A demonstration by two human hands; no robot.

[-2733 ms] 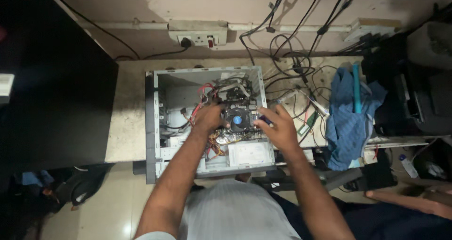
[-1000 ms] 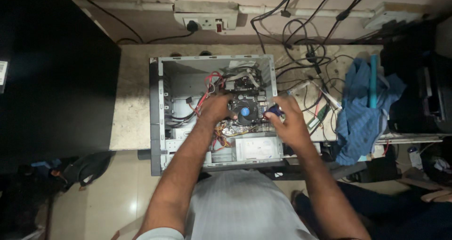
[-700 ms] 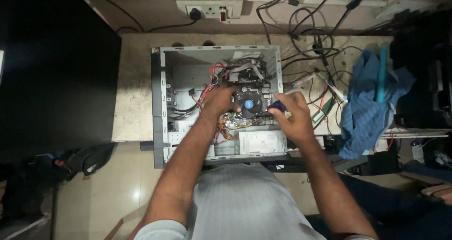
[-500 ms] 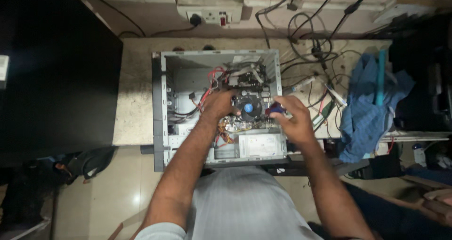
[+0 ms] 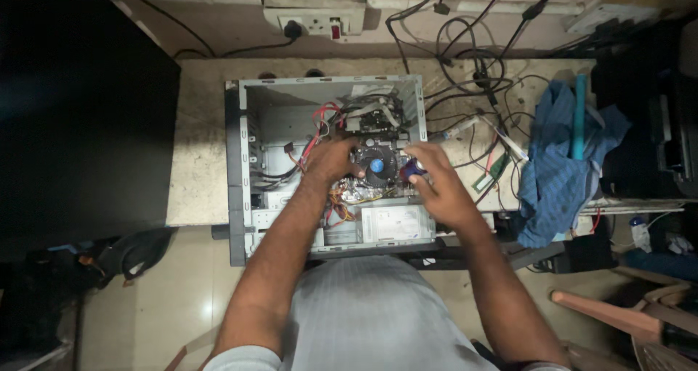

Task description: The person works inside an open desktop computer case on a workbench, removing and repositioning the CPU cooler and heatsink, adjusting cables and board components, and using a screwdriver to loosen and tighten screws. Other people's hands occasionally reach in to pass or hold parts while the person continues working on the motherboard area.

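Note:
An open grey computer case (image 5: 243,160) lies on its side on a stone slab, its board and cables exposed. In the middle sits a round black cooler fan (image 5: 378,165) with a blue centre. My left hand (image 5: 333,160) rests on the board just left of the fan, fingers bent against it. My right hand (image 5: 436,182) is at the fan's right edge and grips a screwdriver with a blue and red handle (image 5: 412,169), its tip down in the case. Red and orange cables (image 5: 320,127) run beside my left hand.
A blue cloth (image 5: 563,167) with a teal tube on it lies right of the case, among tangled black cables (image 5: 472,73). A wall socket strip (image 5: 313,18) is at the back. A large dark panel (image 5: 80,116) fills the left. A wooden chair arm (image 5: 603,313) shows lower right.
The view has shifted a little. Both hands stay at the fan; my right hand has turned slightly on the screwdriver.

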